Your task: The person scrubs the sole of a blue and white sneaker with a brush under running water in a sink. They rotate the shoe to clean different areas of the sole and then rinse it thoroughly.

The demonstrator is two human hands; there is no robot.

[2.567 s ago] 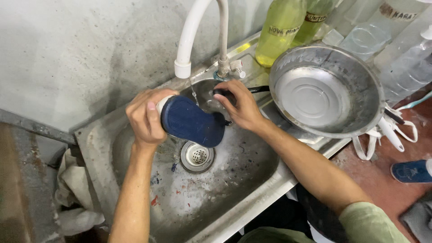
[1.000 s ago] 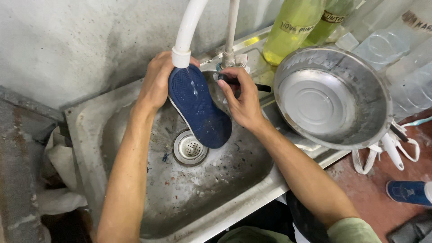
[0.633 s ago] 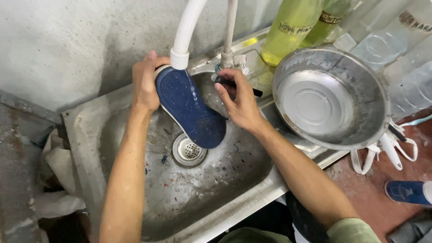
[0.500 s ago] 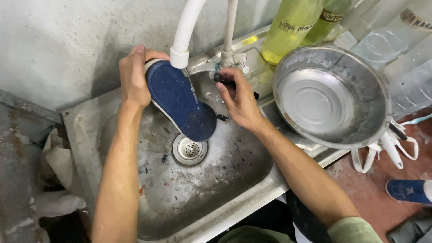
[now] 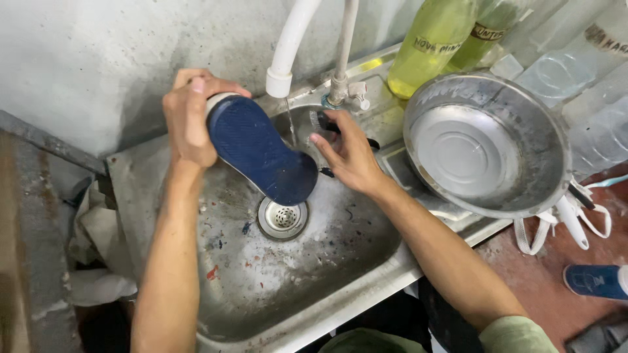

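The person's two bare forearms are reaching up from the bottom edge over a stained steel sink, whose basin is spotted with flecks of paint and grime. A round drain strainer is sitting in the middle of the basin floor.

Just above the drain, the left hand is clamping its fingers around the heel end of a dark blue shoe, holding it tilted with the sole facing up and the toe pointing down toward the drain. The right hand is hovering just beside the toe, fingers partly curled around a small dark object; what that object is cannot be told, and the grip on it is showing only partly.

A thin stream of water is falling from the white spout onto the shoe's sole. Behind it, a metal tap is rising from the sink ledge.

To the right, a wide metal basin is resting on the ledge, with a yellow-green bottle and clear plastic bottles standing beyond it. A second blue shoe is lying on the reddish floor at the far right. Crumpled pale rags are bunching at the sink's left side, against the grey wall.
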